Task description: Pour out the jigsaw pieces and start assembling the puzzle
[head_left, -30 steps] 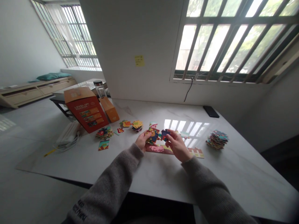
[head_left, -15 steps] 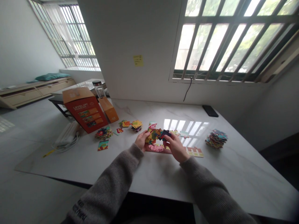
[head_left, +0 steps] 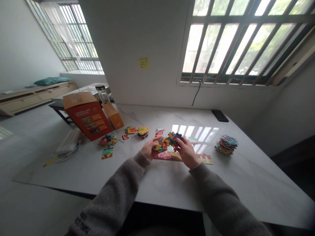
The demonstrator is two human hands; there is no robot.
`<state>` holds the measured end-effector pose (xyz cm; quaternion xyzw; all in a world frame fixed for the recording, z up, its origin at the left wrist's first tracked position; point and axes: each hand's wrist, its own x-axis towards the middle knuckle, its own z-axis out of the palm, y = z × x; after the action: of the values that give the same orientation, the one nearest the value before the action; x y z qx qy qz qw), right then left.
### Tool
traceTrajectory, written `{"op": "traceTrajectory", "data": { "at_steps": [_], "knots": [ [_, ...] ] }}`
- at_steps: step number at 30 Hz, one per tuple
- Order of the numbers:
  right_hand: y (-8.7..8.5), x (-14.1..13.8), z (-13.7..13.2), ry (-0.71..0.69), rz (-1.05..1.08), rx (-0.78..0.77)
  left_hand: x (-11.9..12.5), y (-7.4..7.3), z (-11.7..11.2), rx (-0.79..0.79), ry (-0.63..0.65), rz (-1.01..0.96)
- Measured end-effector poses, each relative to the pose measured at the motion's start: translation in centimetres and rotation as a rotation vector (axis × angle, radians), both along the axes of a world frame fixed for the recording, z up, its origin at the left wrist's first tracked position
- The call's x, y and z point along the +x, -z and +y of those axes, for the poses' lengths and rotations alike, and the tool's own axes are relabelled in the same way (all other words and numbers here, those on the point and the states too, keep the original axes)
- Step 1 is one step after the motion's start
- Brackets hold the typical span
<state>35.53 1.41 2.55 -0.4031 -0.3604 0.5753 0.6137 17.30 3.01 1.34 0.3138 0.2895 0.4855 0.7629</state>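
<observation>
Dark blue, orange and yellow cardboard jigsaw pieces (head_left: 169, 139) fill the gap between the left hand (head_left: 149, 149) and right hand (head_left: 187, 152). Just below them lies a pink and tan puzzle strip (head_left: 167, 156). Well left of the left hand stands a red-orange cardboard box (head_left: 87, 121) with multicoloured picture bands.

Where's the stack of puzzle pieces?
The stack of puzzle pieces sits at the right of the marble table, past the right hand, in the head view.

My left hand (head_left: 149, 149) curls inward just beside my right hand (head_left: 187, 152), whose fingers bend forward in a pinch, while my left forearm (head_left: 110, 196) and my right forearm (head_left: 221, 196), both in grey knit sleeves, angle in toward each other.
</observation>
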Motion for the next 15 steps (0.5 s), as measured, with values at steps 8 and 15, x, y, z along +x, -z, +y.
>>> {"op": "traceTrajectory", "data": {
  "at_steps": [8,15],
  "knots": [
    [0.1,0.0,-0.1,-0.031,0.025,0.066,-0.1,0.9,0.2,0.086,0.005,0.205],
    [0.6,-0.3,-0.2,-0.11,-0.186,0.052,-0.4,0.4,0.1,-0.023,0.142,0.106]
  ]
}}
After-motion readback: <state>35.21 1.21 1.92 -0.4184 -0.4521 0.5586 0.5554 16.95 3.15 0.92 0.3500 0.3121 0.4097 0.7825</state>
